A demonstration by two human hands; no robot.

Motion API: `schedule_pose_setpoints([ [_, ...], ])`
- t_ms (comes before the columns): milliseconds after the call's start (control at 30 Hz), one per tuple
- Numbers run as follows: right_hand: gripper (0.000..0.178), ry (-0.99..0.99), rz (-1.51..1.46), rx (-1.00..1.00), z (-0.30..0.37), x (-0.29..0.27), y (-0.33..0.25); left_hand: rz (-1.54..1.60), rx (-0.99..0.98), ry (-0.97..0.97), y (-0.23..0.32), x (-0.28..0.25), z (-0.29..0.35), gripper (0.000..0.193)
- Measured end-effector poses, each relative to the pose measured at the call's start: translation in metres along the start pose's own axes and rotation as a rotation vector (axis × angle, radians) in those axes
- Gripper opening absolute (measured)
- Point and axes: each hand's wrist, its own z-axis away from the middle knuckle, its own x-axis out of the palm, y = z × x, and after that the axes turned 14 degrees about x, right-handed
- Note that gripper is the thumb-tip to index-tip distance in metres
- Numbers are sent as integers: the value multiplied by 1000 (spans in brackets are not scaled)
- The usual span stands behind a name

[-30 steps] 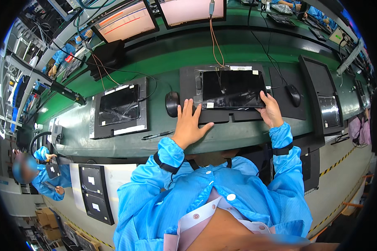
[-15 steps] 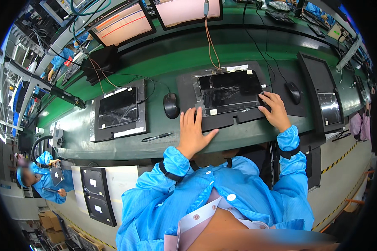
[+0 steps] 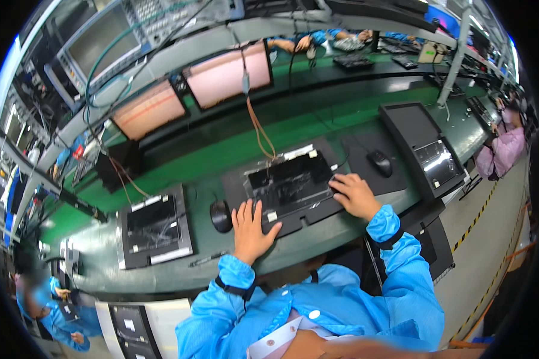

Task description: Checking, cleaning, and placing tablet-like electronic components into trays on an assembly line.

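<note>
In front of me a black display panel (image 3: 290,182), partly under clear film, lies on a dark foam pad (image 3: 293,224). My left hand (image 3: 250,232) rests flat at the pad's near left edge, its fingers stretched out and thumb apart. At the panel's right edge is my right hand (image 3: 358,197), fingertips touching the edge near a thin cable, with nothing visibly gripped. Orange-brown wires (image 3: 259,128) run down to the panel's far edge. A black mouse (image 3: 220,216) sits just left of my left hand, and a second mouse (image 3: 379,163) lies beyond my right hand.
Another panel on a pad (image 3: 153,224) lies to the left, near a pen (image 3: 208,259). A black tray (image 3: 422,143) holding a panel stands right. Two monitors (image 3: 230,75) stand behind the green bench (image 3: 317,244). People in blue work at lower left and at the far side.
My view has tilted up and swung, so the bench appears lower and rotated. Both hands keep nearly the same places by the panel and pad.
</note>
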Motion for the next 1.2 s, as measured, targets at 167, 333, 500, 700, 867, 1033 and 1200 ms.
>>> schedule_pose_setpoints([
  [167,45,-8,-1,-80,-14,-65,-3,-7,14,9,1,0,4,85],
  [333,44,877,79,-127,-130,-196,-13,-30,-31,25,5,-2,3,86],
  [500,80,1048,532,-71,-228,-289,-9,42,-17,107,9,-5,-3,84],
  [700,53,858,568,-51,-311,-340,99,308,-24,297,3,-8,12,64],
  [867,48,1100,758,-182,-236,-360,93,477,-75,468,12,-62,80,43],
  [1033,27,1243,609,-441,-51,-227,-9,752,-351,546,-2,-109,153,27],
  [1200,25,962,367,-862,32,-102,-114,1222,-234,619,4,-160,181,105],
])
